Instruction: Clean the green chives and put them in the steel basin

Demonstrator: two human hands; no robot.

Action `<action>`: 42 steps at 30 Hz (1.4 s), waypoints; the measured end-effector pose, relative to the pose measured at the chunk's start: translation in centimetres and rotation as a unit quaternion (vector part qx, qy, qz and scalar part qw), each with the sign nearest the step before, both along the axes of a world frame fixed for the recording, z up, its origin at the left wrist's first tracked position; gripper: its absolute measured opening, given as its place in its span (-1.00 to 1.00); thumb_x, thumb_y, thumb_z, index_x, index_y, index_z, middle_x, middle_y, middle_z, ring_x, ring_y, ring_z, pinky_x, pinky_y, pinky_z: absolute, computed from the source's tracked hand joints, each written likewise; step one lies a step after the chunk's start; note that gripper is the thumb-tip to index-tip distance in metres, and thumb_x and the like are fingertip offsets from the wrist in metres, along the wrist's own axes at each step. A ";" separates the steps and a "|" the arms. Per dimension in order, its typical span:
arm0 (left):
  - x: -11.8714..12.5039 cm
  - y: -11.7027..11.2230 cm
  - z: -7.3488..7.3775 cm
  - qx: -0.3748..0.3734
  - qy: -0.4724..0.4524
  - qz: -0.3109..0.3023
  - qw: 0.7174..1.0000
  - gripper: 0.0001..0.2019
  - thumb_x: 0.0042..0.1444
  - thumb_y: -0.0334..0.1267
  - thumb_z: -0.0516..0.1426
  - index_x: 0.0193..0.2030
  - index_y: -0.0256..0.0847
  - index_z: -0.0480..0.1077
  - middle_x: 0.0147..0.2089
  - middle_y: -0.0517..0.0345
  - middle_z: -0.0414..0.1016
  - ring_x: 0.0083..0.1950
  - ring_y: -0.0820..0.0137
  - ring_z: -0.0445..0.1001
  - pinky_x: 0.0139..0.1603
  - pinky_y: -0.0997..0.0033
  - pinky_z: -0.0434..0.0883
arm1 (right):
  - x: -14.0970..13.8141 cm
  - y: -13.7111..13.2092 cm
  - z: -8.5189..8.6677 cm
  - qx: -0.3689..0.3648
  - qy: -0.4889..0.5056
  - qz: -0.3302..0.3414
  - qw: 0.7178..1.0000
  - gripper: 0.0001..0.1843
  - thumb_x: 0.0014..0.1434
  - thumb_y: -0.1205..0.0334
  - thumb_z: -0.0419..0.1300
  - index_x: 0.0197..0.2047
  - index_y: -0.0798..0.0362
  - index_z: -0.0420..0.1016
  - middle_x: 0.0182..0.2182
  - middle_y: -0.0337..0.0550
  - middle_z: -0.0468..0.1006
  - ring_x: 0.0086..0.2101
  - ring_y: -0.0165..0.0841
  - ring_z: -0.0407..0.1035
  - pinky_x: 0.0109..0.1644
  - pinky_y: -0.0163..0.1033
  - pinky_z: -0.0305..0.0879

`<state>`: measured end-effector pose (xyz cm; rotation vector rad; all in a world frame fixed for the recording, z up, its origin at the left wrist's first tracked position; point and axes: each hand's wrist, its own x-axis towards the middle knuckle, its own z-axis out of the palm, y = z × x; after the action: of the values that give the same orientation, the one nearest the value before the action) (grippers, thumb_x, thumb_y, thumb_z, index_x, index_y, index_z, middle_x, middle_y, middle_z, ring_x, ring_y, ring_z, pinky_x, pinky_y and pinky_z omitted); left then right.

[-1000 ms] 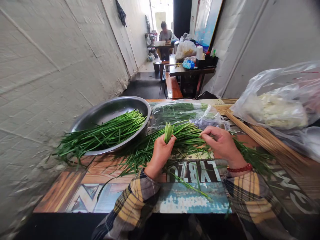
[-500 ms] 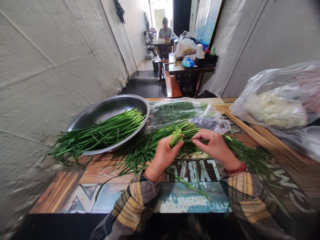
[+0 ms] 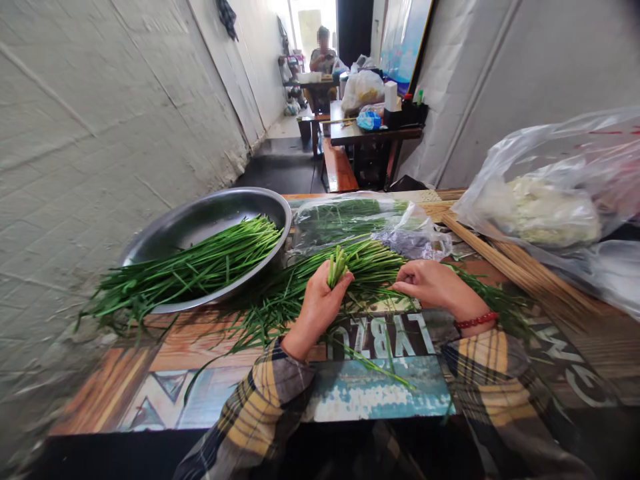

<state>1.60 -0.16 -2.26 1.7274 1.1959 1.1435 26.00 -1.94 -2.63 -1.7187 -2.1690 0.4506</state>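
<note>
My left hand (image 3: 320, 298) is closed around a small bunch of garlic chives (image 3: 337, 267), its pale cut ends pointing up. My right hand (image 3: 433, 283), with a red bead bracelet (image 3: 476, 320) at the wrist, has its thumb and fingers pinched together at the stem ends of the loose pile of chives (image 3: 370, 257). Whatever lies between those fingertips is too small to make out. More chives (image 3: 215, 260) rest in a wide steel basin (image 3: 165, 230) to the left, their leaves hanging over its rim. A few stray stalks (image 3: 385, 375) lie on the table in front of me.
Behind the pile is a clear plastic bag of greens (image 3: 345, 217). Bundles of wooden skewers (image 3: 505, 267) lie to the right, beside a bag with pale contents (image 3: 545, 207). Farther back, a person (image 3: 323, 60) sits beyond another table (image 3: 350, 133) holding bags.
My right hand has moved away from the left hand, to the stems of the pile. The left hand still grips its bunch. The whole view has shifted slightly.
</note>
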 end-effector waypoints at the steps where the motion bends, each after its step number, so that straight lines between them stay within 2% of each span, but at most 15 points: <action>1: 0.0 0.0 -0.1 0.006 -0.006 -0.005 1.000 -0.85 0.09 -0.21 0.16 -0.41 -0.23 0.44 -0.36 0.14 0.44 -0.28 0.39 0.37 -0.17 0.43 0.31 | 0.0 0.0 -0.2 0.004 0.008 0.005 1.000 -0.85 0.08 0.13 0.28 -0.48 -0.02 0.53 -0.54 -0.20 0.52 -0.51 -0.35 0.33 -0.47 -0.27 0.04; 6: 0.1 0.1 -0.7 -0.026 -0.050 -0.048 0.997 -0.83 0.13 -0.17 0.14 -0.33 -0.24 0.44 -0.32 0.10 0.48 -0.30 0.39 0.43 -0.19 0.42 0.36 | 0.0 0.0 -0.5 0.011 0.046 0.058 0.997 -0.93 0.05 0.30 0.23 -0.44 -0.01 0.53 -0.52 -0.22 0.49 -0.50 -0.39 0.33 -0.43 -0.29 0.14; 9: 0.2 0.2 -0.8 -0.050 -0.052 -0.038 0.997 -0.82 0.13 -0.17 0.14 -0.30 -0.25 0.45 -0.37 0.14 0.48 -0.42 0.43 0.39 -0.30 0.45 0.34 | -0.5 0.1 0.2 -0.010 0.106 0.070 0.992 -0.86 0.14 0.24 0.14 -0.40 0.02 0.49 -0.48 -0.23 0.48 -0.48 -0.40 0.32 -0.41 -0.31 0.19; 13: 0.4 -0.1 -0.3 -0.009 -0.013 -0.032 0.999 -0.87 0.08 -0.24 0.18 -0.33 -0.27 0.50 -0.34 0.12 0.53 -0.30 0.38 0.43 -0.20 0.44 0.34 | -1.6 -0.1 1.2 -0.040 0.229 0.056 0.971 -0.82 0.19 0.14 0.10 -0.35 0.02 0.44 -0.47 -0.25 0.47 -0.46 -0.42 0.31 -0.40 -0.31 0.22; 18: 0.7 -0.7 0.1 -0.026 0.014 -0.114 0.993 -0.85 0.07 -0.28 0.21 -0.24 -0.26 0.53 -0.27 0.09 0.56 -0.23 0.33 0.46 -0.16 0.42 0.34 | -3.5 -0.1 0.6 -0.056 0.378 0.027 0.924 -0.79 0.17 0.06 0.14 -0.33 0.02 0.40 -0.48 -0.28 0.41 -0.49 -0.43 0.30 -0.41 -0.31 0.26; 22: 0.7 -0.8 -0.3 -0.035 0.027 -0.143 0.989 -0.82 0.09 -0.20 0.19 -0.38 -0.30 0.49 -0.40 0.15 0.46 -0.35 0.40 0.36 -0.27 0.45 0.29 | -4.9 -0.1 0.1 -0.059 0.460 -0.005 0.886 -0.77 0.15 0.03 0.19 -0.30 0.03 0.39 -0.51 -0.31 0.36 -0.54 -0.47 0.24 -0.48 -0.35 0.20; 26: 0.5 -0.5 -0.3 -0.067 0.012 -0.143 0.987 -0.71 0.11 -0.13 0.16 -0.50 -0.31 0.40 -0.51 0.23 0.29 -0.44 0.48 0.21 -0.37 0.48 0.19 | -5.3 -0.3 0.5 -0.040 0.593 -0.022 0.804 -0.75 0.13 0.01 0.23 -0.33 0.01 0.35 -0.53 -0.36 0.28 -0.59 -0.53 0.11 -0.55 -0.38 0.09; 27: 0.4 -0.4 -0.2 -0.081 0.004 -0.130 0.988 -0.71 0.10 -0.12 0.16 -0.49 -0.32 0.41 -0.52 0.23 0.28 -0.46 0.49 0.19 -0.38 0.48 0.18 | -5.1 -0.3 0.7 -0.031 0.607 -0.030 0.793 -0.76 0.13 0.02 0.24 -0.34 0.00 0.36 -0.55 -0.37 0.26 -0.60 -0.53 0.08 -0.56 -0.39 0.06; 29: 0.2 -0.3 0.0 -0.108 -0.011 -0.102 0.989 -0.70 0.10 -0.08 0.15 -0.44 -0.32 0.45 -0.54 0.23 0.28 -0.47 0.49 0.19 -0.40 0.48 0.17 | -4.3 -0.5 1.1 -0.022 0.581 -0.036 0.813 -0.78 0.13 0.03 0.24 -0.37 0.00 0.41 -0.57 -0.36 0.26 -0.59 -0.51 0.09 -0.55 -0.38 0.07; 32: 0.0 -0.2 0.4 -0.129 -0.031 -0.088 0.987 -0.65 0.09 -0.01 0.13 -0.40 -0.32 0.49 -0.56 0.21 0.30 -0.46 0.46 0.23 -0.38 0.47 0.20 | -3.3 -0.6 1.6 -0.029 0.458 0.034 0.888 -0.73 0.18 0.03 0.19 -0.42 0.02 0.51 -0.51 -0.26 0.41 -0.48 -0.44 0.26 -0.42 -0.32 0.21; 33: 0.0 -0.2 0.5 -0.133 -0.034 -0.089 0.987 -0.64 0.09 0.01 0.14 -0.40 -0.32 0.49 -0.57 0.21 0.30 -0.45 0.46 0.23 -0.38 0.47 0.20 | -3.2 -0.7 1.7 -0.027 0.424 0.059 0.903 -0.71 0.20 0.03 0.16 -0.41 0.02 0.54 -0.46 -0.22 0.46 -0.42 -0.41 0.31 -0.36 -0.30 0.25; 35: 0.0 -0.3 0.6 -0.140 -0.039 -0.095 0.985 -0.64 0.08 0.01 0.15 -0.40 -0.32 0.49 -0.57 0.21 0.30 -0.44 0.46 0.24 -0.38 0.48 0.20 | -3.4 -0.7 1.6 -0.011 0.398 0.071 0.915 -0.73 0.22 0.04 0.14 -0.30 0.01 0.56 -0.37 -0.20 0.51 -0.35 -0.38 0.36 -0.28 -0.28 0.29; 38: 0.1 -0.5 0.6 -0.144 -0.048 -0.108 0.982 -0.65 0.08 -0.01 0.16 -0.39 -0.33 0.48 -0.54 0.22 0.31 -0.44 0.47 0.23 -0.37 0.48 0.20 | -4.5 -0.6 1.1 0.013 0.409 0.032 0.912 -0.73 0.18 0.06 0.18 -0.12 0.01 0.51 -0.35 -0.20 0.52 -0.36 -0.38 0.38 -0.29 -0.27 0.31; 40: 0.1 -0.5 0.5 -0.138 -0.042 -0.125 0.982 -0.66 0.07 -0.02 0.17 -0.40 -0.34 0.48 -0.53 0.23 0.31 -0.46 0.49 0.20 -0.38 0.48 0.19 | -5.4 -0.5 0.9 0.032 0.400 0.025 0.916 -0.73 0.15 0.09 0.21 -0.12 0.03 0.51 -0.38 -0.21 0.51 -0.39 -0.39 0.37 -0.31 -0.27 0.31; 42: 0.2 -0.5 0.4 -0.122 -0.023 -0.141 0.982 -0.66 0.08 -0.04 0.16 -0.43 -0.34 0.47 -0.54 0.24 0.29 -0.46 0.50 0.18 -0.39 0.49 0.18 | -5.8 -0.5 0.7 0.067 0.376 0.022 0.924 -0.81 0.13 0.12 0.22 -0.24 0.03 0.54 -0.40 -0.20 0.53 -0.39 -0.38 0.37 -0.29 -0.26 0.30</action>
<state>1.78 -0.67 -1.86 1.6111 0.9794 0.8266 20.17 -2.45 -1.90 -1.1499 -1.6242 0.7961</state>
